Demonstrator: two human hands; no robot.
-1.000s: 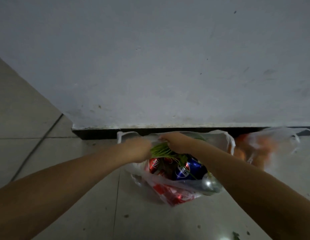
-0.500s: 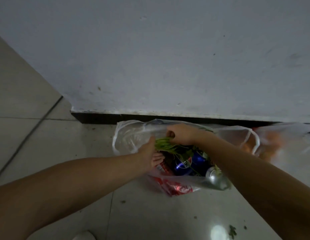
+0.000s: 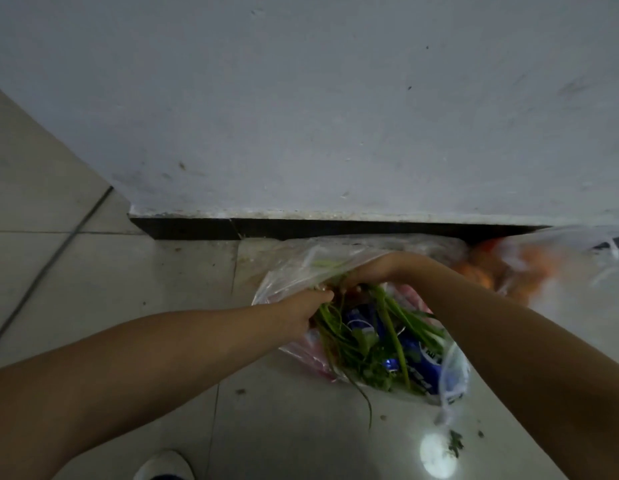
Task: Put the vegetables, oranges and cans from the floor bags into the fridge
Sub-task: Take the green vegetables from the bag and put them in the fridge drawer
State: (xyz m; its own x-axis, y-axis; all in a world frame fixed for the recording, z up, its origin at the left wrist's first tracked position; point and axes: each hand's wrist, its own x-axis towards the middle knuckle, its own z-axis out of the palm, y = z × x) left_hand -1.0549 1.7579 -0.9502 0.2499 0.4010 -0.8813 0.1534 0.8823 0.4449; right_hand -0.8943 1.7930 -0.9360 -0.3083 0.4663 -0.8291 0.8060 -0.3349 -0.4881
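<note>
A clear plastic bag (image 3: 290,271) lies on the tiled floor against a grey wall. Blue cans (image 3: 429,368) show inside it under a bunch of green leafy vegetables (image 3: 366,337). My right hand (image 3: 366,271) is closed on the stem end of the greens at the bag's mouth, and the leaves hang down over the cans. My left hand (image 3: 301,313) grips the greens and bag edge just left of the right hand. A second clear bag with oranges (image 3: 484,275), blurred, sits to the right behind my right forearm.
The grey wall (image 3: 335,116) with a dark skirting strip (image 3: 204,228) stands right behind the bags. Pale floor tiles (image 3: 93,289) spread to the left and front. A white shoe tip (image 3: 162,465) shows at the bottom. Green leaf scraps (image 3: 455,443) lie on the floor.
The greens have come up and out of the bag, their leaves now hanging over the cans. My left hand has closed in beside the right. The view has shifted left.
</note>
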